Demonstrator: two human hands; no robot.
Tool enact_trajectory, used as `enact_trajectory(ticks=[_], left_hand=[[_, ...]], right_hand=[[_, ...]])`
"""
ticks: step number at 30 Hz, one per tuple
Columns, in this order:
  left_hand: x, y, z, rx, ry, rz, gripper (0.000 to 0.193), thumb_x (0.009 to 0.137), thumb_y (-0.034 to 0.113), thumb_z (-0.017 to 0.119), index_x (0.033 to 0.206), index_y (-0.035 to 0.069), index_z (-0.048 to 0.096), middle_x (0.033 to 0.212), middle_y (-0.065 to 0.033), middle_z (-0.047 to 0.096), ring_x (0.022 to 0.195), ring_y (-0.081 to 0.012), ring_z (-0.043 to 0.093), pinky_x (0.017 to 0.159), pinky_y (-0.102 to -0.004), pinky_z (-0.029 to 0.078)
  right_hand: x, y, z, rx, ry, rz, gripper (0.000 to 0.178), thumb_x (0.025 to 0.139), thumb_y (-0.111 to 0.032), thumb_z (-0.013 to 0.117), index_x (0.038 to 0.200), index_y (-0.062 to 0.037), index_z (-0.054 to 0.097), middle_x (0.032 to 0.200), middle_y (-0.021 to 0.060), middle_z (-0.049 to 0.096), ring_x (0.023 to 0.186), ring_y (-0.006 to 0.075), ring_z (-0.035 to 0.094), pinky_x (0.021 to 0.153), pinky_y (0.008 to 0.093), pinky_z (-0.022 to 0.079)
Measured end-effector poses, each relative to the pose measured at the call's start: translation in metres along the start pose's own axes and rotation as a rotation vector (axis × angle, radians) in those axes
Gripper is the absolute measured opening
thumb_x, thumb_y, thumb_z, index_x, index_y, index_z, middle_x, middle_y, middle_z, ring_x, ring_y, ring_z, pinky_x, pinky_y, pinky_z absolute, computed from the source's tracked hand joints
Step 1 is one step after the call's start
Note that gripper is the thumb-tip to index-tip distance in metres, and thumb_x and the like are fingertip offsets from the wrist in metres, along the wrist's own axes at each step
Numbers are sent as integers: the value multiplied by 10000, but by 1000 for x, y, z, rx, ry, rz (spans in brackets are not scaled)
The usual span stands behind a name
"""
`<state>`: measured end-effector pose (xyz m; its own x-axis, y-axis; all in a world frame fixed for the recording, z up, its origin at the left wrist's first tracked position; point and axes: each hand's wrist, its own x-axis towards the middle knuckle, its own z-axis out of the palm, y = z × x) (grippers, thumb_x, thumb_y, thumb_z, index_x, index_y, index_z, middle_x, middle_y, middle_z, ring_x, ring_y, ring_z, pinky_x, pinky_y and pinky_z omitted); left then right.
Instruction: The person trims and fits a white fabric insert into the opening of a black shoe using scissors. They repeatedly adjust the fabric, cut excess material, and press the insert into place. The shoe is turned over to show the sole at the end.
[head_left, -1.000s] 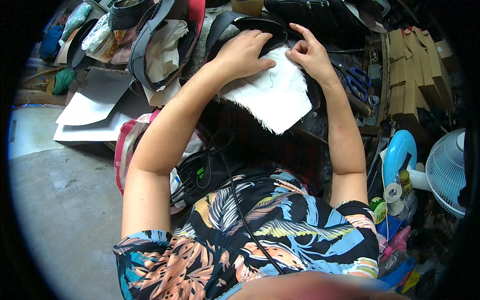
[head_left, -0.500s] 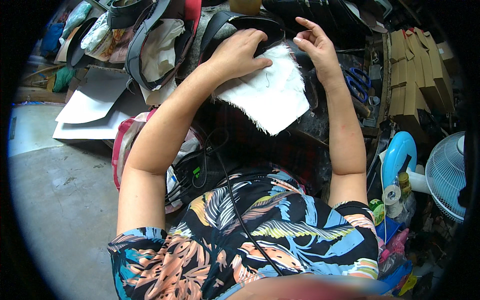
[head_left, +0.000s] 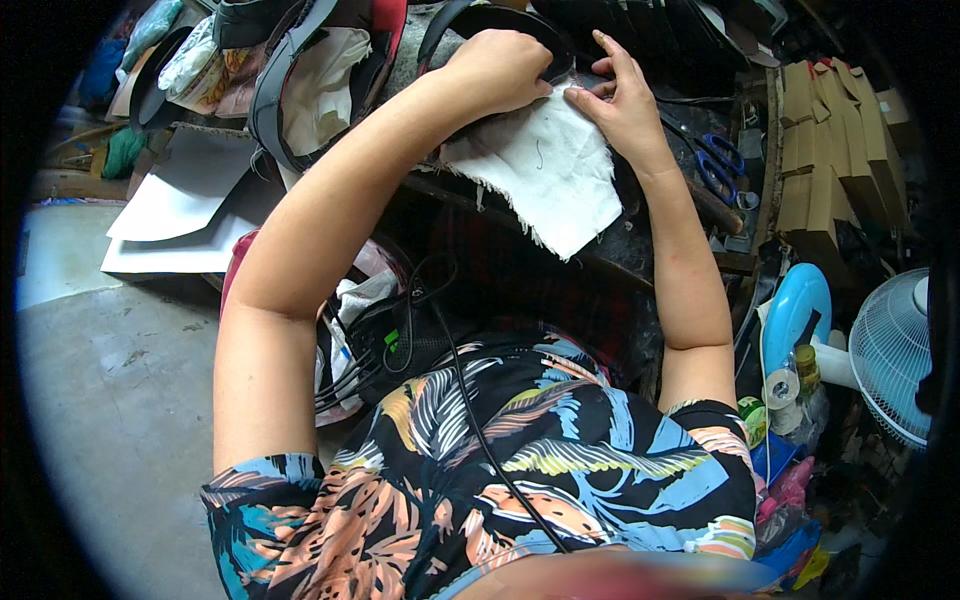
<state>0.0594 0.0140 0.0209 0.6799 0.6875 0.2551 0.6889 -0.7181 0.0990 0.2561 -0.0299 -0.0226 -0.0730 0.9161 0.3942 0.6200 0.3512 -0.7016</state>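
A white cloth [head_left: 555,175] with frayed edges hangs over the front of the cluttered workbench, a loose dark thread lying on it. My left hand [head_left: 505,72] is closed at its upper edge, knuckles up and fingertips mostly hidden. Just behind that hand curves a black band-like piece [head_left: 440,32], perhaps a shoe upper, partly covered by the hand. To the right, my right hand [head_left: 622,105] has its fingers apart, with the thumb at the cloth's upper right edge. Whether the cloth is joined to the black piece cannot be made out.
Blue-handled scissors [head_left: 718,165] lie right of my right forearm. Black shoe pieces [head_left: 275,100] with pale lining and white sheets [head_left: 185,195] sit at left. Cardboard boxes [head_left: 825,150] and a fan [head_left: 890,350] stand at right. A black cable [head_left: 480,430] runs down my shirt.
My left hand has shifted up and right, its spread fingers now curled at the cloth's top edge. The right hand has come slightly lower and left, thumb to the cloth.
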Motion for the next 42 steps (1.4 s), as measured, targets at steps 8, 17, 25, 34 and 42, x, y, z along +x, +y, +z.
enact_trajectory(ticks=[8,17,25,34,42], left_hand=[[14,5,8,109,44,-71,155,803,237,723,843,88,743,825,-132,710,832,-324,698,763,-437,553],[11,-3,9,52,69,-100,134,778,206,711,835,95,759,857,-140,722,830,-322,714,756,-426,572],[10,0,13,68,134,-55,139,759,180,684,817,77,757,846,-144,722,800,-333,714,736,-427,573],[4,6,5,82,45,-85,256,767,310,728,928,113,758,869,-96,708,804,-281,702,752,-399,560],[-3,6,7,41,65,-110,388,716,407,806,968,116,757,947,-78,691,854,-267,697,787,-379,556]], right_hand=[[4,5,-6,138,-127,54,785,829,-238,788,1493,-95,395,818,92,670,717,163,657,665,298,540],[-1,-5,2,-43,-80,-13,762,863,-164,742,1513,-79,355,776,33,635,662,79,565,590,214,454],[11,2,-5,320,-151,210,790,853,-89,685,1538,-79,292,763,19,613,600,58,513,519,203,435],[11,-2,1,187,-185,160,804,843,-33,674,1541,-57,275,716,-5,571,607,58,507,534,209,409],[15,2,-3,296,-204,220,836,811,2,654,1547,-68,266,719,10,578,640,78,535,586,233,436]])
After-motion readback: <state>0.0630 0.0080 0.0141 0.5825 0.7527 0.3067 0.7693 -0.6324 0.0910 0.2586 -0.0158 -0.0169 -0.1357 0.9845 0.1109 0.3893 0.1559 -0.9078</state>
